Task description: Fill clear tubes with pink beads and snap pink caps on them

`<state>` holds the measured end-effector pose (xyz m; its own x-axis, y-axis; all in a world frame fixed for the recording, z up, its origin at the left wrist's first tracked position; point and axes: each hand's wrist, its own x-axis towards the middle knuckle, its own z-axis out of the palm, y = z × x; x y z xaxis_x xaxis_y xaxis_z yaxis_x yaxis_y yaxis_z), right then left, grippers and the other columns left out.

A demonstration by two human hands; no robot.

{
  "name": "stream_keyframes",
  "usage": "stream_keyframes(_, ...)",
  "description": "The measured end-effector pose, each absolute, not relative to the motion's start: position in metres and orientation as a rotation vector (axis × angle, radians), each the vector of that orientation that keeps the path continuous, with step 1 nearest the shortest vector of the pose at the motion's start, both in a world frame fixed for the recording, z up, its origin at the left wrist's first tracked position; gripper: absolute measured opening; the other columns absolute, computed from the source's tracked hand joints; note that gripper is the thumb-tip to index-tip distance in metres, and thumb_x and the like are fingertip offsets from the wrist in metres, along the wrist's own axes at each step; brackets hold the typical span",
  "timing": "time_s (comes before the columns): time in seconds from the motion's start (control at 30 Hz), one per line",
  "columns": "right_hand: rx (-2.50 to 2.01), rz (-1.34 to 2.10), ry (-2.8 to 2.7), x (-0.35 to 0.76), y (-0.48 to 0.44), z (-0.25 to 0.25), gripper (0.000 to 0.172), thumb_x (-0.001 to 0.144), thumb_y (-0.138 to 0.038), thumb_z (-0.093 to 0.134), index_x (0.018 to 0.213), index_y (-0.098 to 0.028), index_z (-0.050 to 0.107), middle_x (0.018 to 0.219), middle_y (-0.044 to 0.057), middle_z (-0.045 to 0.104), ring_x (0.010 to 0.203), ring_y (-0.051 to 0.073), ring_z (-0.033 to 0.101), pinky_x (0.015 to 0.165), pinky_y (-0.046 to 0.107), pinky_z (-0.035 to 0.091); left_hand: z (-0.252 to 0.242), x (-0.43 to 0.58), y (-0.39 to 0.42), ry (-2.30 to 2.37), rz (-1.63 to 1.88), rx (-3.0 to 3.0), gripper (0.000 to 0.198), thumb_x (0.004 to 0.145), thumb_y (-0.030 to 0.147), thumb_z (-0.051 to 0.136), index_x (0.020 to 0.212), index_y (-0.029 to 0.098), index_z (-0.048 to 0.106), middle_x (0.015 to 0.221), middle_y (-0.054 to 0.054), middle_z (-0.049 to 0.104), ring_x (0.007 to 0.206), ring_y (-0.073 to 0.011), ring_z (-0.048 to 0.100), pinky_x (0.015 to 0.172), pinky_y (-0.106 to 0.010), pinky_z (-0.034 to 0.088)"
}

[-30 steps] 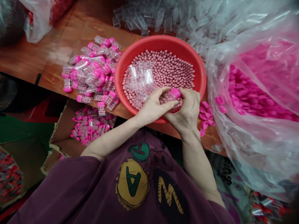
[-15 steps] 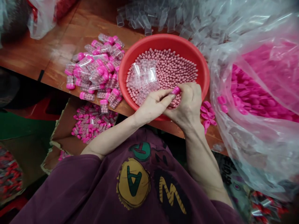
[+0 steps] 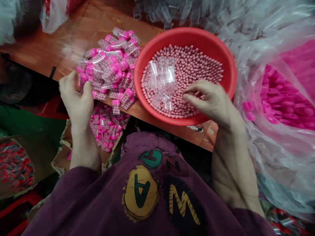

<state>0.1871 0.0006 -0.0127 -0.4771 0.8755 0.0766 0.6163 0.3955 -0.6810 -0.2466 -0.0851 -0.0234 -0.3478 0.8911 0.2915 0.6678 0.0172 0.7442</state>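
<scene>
My left hand (image 3: 76, 101) is at the near-left edge of a heap of filled clear vials with pink caps (image 3: 112, 67) on the wooden table. A capped vial (image 3: 83, 81) sits between its thumb and fingers. A red bowl (image 3: 222, 54) holds small pink beads (image 3: 197, 65), with several empty clear vials (image 3: 162, 77) lying on them. My right hand (image 3: 212, 101) hovers over the near right part of the bowl. Its fingers are spread and point left toward the empty vials, and it holds nothing.
A big clear plastic bag of pink caps (image 3: 283, 98) fills the right side. Empty clear vials (image 3: 172, 13) are heaped behind the bowl. Below the table edge at left a cardboard box (image 3: 61, 157) holds more capped vials (image 3: 105, 126). Another bag (image 3: 52, 14) lies far left.
Both hands were together at the bowl's near rim, pressing a pink cap onto a vial. My left hand has carried the capped vial left to the heap; my right hand stays over the bowl.
</scene>
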Motion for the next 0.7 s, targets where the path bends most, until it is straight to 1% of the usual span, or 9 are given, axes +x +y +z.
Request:
stream_keyframes(0.03,-1.29,0.861,-2.325,0.179,-0.005,-0.015,0.018,0.101,-0.038,0.076,0.108,-0.021,0.08,0.107,0.013,0.081,0.095,0.028,0.073,0.091,0.046,0.06,-0.025,-0.249,-0.084,2.179,1.259,1.69,0.047,0.112,0.042,0.074,0.157,0.03,0.068,0.165,-0.001,0.065,0.165,-0.0401,0.045,0.138,-0.066,0.027)
stream_keyframes(0.1,-1.389,0.854,-2.483,0.159,-0.013,-0.021,0.027,0.097,-0.044,0.081,0.11,-0.019,0.079,0.106,0.013,0.081,0.094,0.03,0.073,0.089,0.046,0.06,-0.027,-0.231,-0.077,2.228,1.469,1.823,0.038,0.107,0.034,0.079,0.142,0.022,0.076,0.147,-0.005,0.072,0.148,-0.0345,0.062,0.131,-0.061,0.043)
stream_keyframes(0.17,-1.511,0.796,-2.552,0.145,-0.016,-0.026,0.022,0.098,-0.038,0.078,0.105,-0.018,0.078,0.1,0.014,0.08,0.093,0.032,0.073,0.089,0.046,0.059,-0.025,-0.189,-0.067,1.899,1.508,1.988,0.02,0.108,0.033,0.076,0.125,0.024,0.081,0.127,-0.004,0.078,0.127,-0.0262,0.071,0.118,-0.053,0.055)
stream_keyframes(0.23,-1.516,0.755,-2.519,0.145,-0.016,-0.028,0.016,0.098,-0.029,0.071,0.105,-0.017,0.078,0.103,0.016,0.081,0.097,0.033,0.075,0.093,0.048,0.061,-0.022,-0.14,-0.057,1.551,1.256,2.05,0.014,0.111,0.03,0.069,0.118,0.025,0.081,0.123,-0.004,0.082,0.12,-0.0232,0.076,0.111,-0.047,0.061)
stream_keyframes(0.3,-1.431,0.738,-2.428,0.156,-0.017,-0.027,0.022,0.098,-0.026,0.068,0.115,-0.018,0.079,0.116,0.017,0.083,0.106,0.034,0.077,0.101,0.05,0.063,-0.019,-0.097,-0.048,1.346,0.973,2.155,0.018,0.111,0.023,0.064,0.119,0.023,0.08,0.129,-0.006,0.082,0.125,-0.0241,0.076,0.114,-0.046,0.061)
stream_keyframes(0.37,-1.352,0.763,-2.302,0.171,-0.02,-0.026,0.032,0.1,-0.031,0.07,0.13,-0.02,0.076,0.127,0.016,0.082,0.112,0.034,0.079,0.105,0.052,0.065,-0.017,-0.065,-0.037,1.218,0.741,2.246,0.023,0.107,0.014,0.062,0.12,0.019,0.08,0.134,-0.01,0.081,0.131,-0.0262,0.076,0.118,-0.045,0.06)
stream_keyframes(0.47,-1.287,0.815,-2.13,0.19,-0.028,-0.029,0.047,0.101,-0.04,0.074,0.143,-0.022,0.066,0.134,0.015,0.08,0.12,0.034,0.08,0.108,0.053,0.068,-0.018,-0.036,-0.014,1.117,0.447,2.304,0.02,0.1,0.006,0.064,0.109,0.012,0.08,0.122,-0.016,0.082,0.121,-0.0295,0.079,0.112,-0.045,0.061)
stream_keyframes(0.57,-1.257,0.847,-2.013,0.198,-0.032,-0.037,0.057,0.1,-0.045,0.078,0.15,-0.025,0.06,0.143,0.014,0.077,0.13,0.033,0.078,0.115,0.053,0.067,-0.019,-0.02,0.013,1.034,0.44,2.134,0.014,0.092,0.009,0.073,0.103,0.014,0.08,0.103,-0.009,0.082,0.106,-0.0272,0.079,0.103,-0.043,0.062)
stream_keyframes(0.7,-1.313,0.921,-1.862,0.212,-0.035,-0.041,0.076,0.1,-0.05,0.082,0.166,-0.035,0.049,0.154,0.01,0.075,0.124,0.029,0.079,0.11,0.05,0.07,-0.019,-0.006,0.035,0.923,0.561,1.863,0.013,0.082,0.018,0.088,0.093,0.018,0.08,0.085,-0.003,0.074,0.105,-0.0268,0.076,0.104,-0.04,0.059)
